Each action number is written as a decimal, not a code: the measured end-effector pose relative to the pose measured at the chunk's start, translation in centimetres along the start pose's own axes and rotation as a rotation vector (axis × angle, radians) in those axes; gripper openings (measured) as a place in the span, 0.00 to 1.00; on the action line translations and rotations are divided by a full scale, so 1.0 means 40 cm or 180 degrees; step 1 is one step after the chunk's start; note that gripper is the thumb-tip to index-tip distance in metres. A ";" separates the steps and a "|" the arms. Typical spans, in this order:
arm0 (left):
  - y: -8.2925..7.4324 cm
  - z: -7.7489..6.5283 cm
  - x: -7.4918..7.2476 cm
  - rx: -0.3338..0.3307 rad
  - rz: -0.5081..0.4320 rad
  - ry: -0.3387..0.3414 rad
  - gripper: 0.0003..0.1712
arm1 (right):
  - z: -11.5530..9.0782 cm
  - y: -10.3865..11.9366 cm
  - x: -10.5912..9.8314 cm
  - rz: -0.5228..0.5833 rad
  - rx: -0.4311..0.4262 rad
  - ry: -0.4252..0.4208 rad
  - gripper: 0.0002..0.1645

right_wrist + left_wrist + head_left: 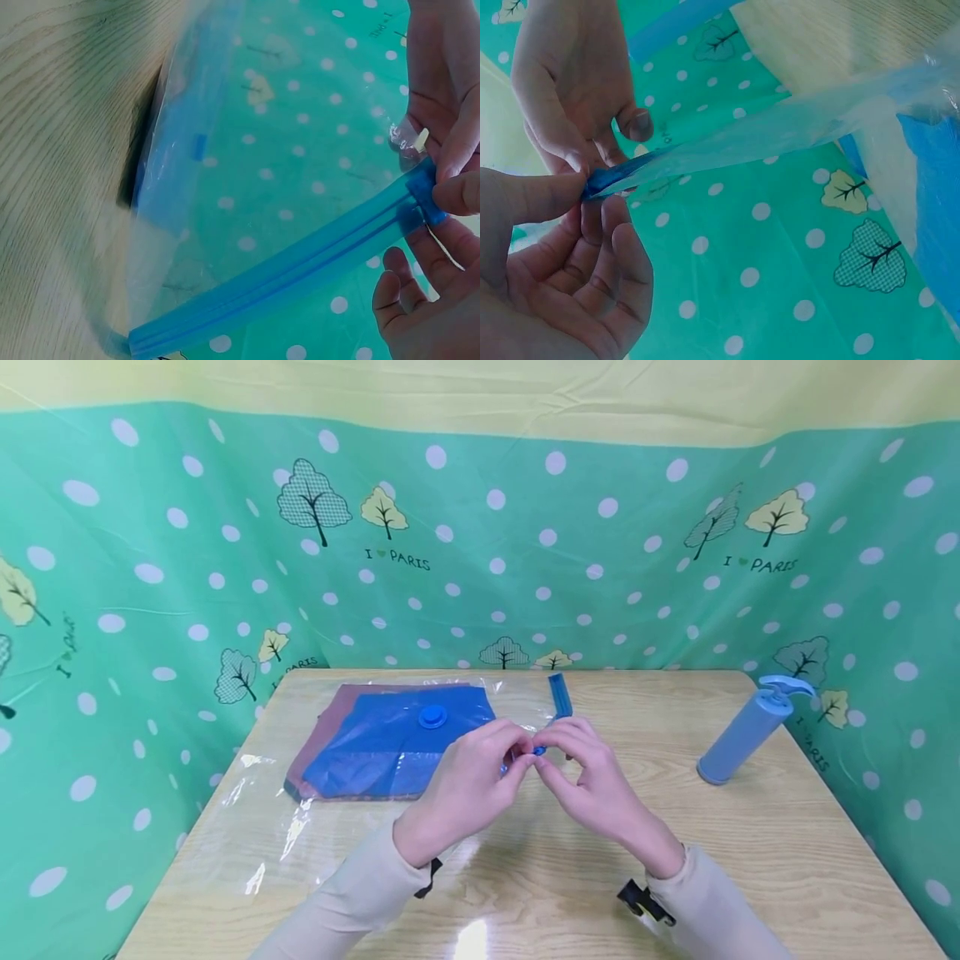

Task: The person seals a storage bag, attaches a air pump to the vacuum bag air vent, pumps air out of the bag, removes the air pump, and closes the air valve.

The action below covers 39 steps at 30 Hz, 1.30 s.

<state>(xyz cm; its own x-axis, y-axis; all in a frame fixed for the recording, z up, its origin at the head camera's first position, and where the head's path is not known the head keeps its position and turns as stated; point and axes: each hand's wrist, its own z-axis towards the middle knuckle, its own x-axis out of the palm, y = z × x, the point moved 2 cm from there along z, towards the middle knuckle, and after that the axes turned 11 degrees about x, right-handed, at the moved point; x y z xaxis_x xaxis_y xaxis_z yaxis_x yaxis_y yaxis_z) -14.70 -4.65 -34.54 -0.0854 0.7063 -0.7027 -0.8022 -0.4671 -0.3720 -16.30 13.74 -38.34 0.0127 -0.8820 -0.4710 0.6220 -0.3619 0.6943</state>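
Observation:
On the left of the table lies a clear plastic vacuum storage bag point(258, 852) with folded blue fabric point(367, 768) and mauve fabric point(330, 731) inside. A round blue valve point(432, 717) sits on its top. The bag's open-side edge carries a blue zip strip point(277, 271), raised off the table at the hands. My left hand point(468, 777) pinches the strip's end between thumb and fingers. Right beside it, my right hand point(600, 785) pinches the small blue zip slider point(425, 196) at the same end. Fingertips of both hands nearly meet and partly hide the slider.
A blue hand pump point(742, 739) with a T-shaped handle stands tilted in view at the table's right. The far part of the zip strip point(560, 695) reaches toward the back edge. A green dotted curtain point(525, 568) hangs behind the wooden table point(750, 860).

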 end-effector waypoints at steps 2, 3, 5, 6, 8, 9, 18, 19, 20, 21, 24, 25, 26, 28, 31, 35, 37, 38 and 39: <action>0.001 -0.001 0.003 -0.0004 0.0015 -0.0031 0.04 | 0.003 0.000 0.001 0.0013 0.0011 0.0045 0.13; 0.002 -0.002 0.003 -0.0008 0.0020 -0.0046 0.04 | 0.004 0.000 0.002 0.0017 -0.0002 0.0065 0.13; 0.003 -0.003 0.005 -0.0019 0.0020 -0.0064 0.03 | 0.008 -0.002 0.005 0.0024 -0.0020 0.0097 0.12; 0.004 -0.003 0.006 -0.0030 0.0012 -0.0071 0.04 | 0.010 -0.003 0.006 0.0027 -0.0045 0.0104 0.11; 0.005 -0.003 0.009 -0.0061 -0.0038 -0.0080 0.04 | 0.015 -0.005 0.008 0.0015 -0.0120 0.0093 0.11; 0.007 -0.003 0.011 -0.0081 -0.0063 -0.0079 0.04 | 0.018 -0.006 0.010 0.0000 -0.0172 0.0073 0.11; 0.016 -0.007 0.020 -0.0188 -0.0066 -0.0133 0.06 | 0.033 -0.028 0.012 -0.0088 -0.0294 0.0060 0.12; 0.016 -0.007 0.019 -0.0197 -0.0046 -0.0145 0.06 | 0.033 -0.035 0.012 -0.0085 -0.0228 0.0084 0.12; 0.017 -0.007 0.017 -0.0204 -0.0034 -0.0157 0.07 | 0.032 -0.042 0.011 -0.0083 -0.0159 0.0108 0.11; 0.017 -0.006 0.015 -0.0210 -0.0028 -0.0158 0.06 | 0.031 -0.050 0.011 -0.0090 -0.0078 0.0131 0.11; 0.019 -0.006 0.012 -0.0248 -0.0051 -0.0136 0.06 | 0.025 -0.067 0.009 -0.0147 0.0107 0.0184 0.11; 0.020 -0.006 0.011 -0.0269 -0.0064 -0.0126 0.06 | 0.023 -0.070 0.009 -0.0168 0.0137 0.0199 0.10; 0.021 -0.006 0.011 -0.0294 -0.0088 -0.0117 0.05 | 0.021 -0.072 0.009 -0.0179 0.0159 0.0213 0.10; 0.023 -0.006 0.010 -0.0346 -0.0147 -0.0110 0.05 | 0.018 -0.075 0.011 -0.0181 0.0165 0.0228 0.10; 0.025 -0.004 0.009 -0.0411 -0.0224 -0.0101 0.04 | 0.015 -0.077 0.014 -0.0180 0.0156 0.0219 0.10; 0.029 -0.002 0.011 -0.0422 -0.0244 -0.0052 0.03 | 0.016 -0.076 0.018 -0.0182 0.0140 0.0217 0.10; 0.031 -0.001 0.013 -0.0421 -0.0227 -0.0028 0.02 | 0.018 -0.075 0.020 -0.0185 0.0118 0.0231 0.10; 0.033 -0.001 0.014 -0.0417 -0.0219 -0.0019 0.02 | 0.019 -0.075 0.020 -0.0191 0.0107 0.0239 0.10; 0.034 -0.001 0.014 -0.0408 -0.0208 -0.0011 0.02 | 0.020 -0.074 0.021 -0.0195 0.0096 0.0249 0.10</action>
<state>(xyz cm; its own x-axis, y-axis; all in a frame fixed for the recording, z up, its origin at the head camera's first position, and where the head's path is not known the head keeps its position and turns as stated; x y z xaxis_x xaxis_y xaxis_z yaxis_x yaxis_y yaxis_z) -15.83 -4.91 -35.45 -0.0375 0.7392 -0.6724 -0.7240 -0.4839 -0.4916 -18.75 13.82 -40.37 0.0371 -0.8321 -0.5533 0.5998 -0.4243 0.6784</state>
